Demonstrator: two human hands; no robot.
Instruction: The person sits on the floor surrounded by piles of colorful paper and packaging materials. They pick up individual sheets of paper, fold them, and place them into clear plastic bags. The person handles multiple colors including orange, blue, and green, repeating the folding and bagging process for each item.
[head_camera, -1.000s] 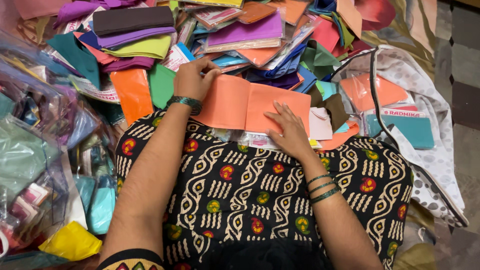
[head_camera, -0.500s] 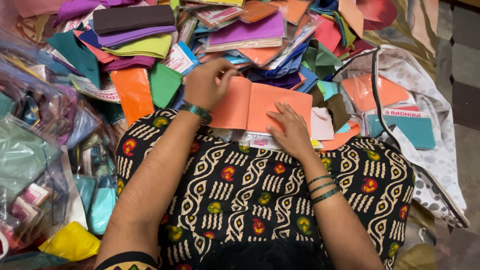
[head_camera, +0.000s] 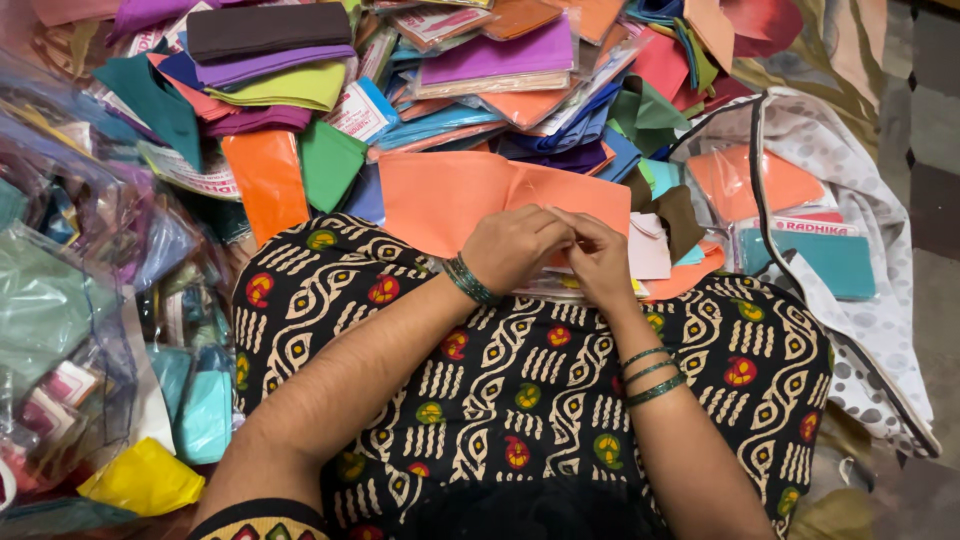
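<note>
A folded peach-orange cloth (head_camera: 450, 195) lies across my lap, on the black patterned fabric (head_camera: 520, 380) over my knees. My left hand (head_camera: 515, 248) and my right hand (head_camera: 600, 255) meet at the cloth's near edge, fingers pinched together on it. Both wrists wear green bangles. Under the cloth sit clear plastic packets (head_camera: 560, 285), partly hidden by my hands.
A heap of folded cloth pieces in many colours (head_camera: 480, 70) fills the floor ahead. An open white dotted bag (head_camera: 850, 200) at right holds orange and teal packets. Clear plastic bags of cloth (head_camera: 70, 300) stack at left, with a yellow piece (head_camera: 145, 480) near my elbow.
My left hand left the cloth's far left corner and came down to its near edge. My right hand lifted from lying flat and now pinches beside it. The cloth lies more spread out.
</note>
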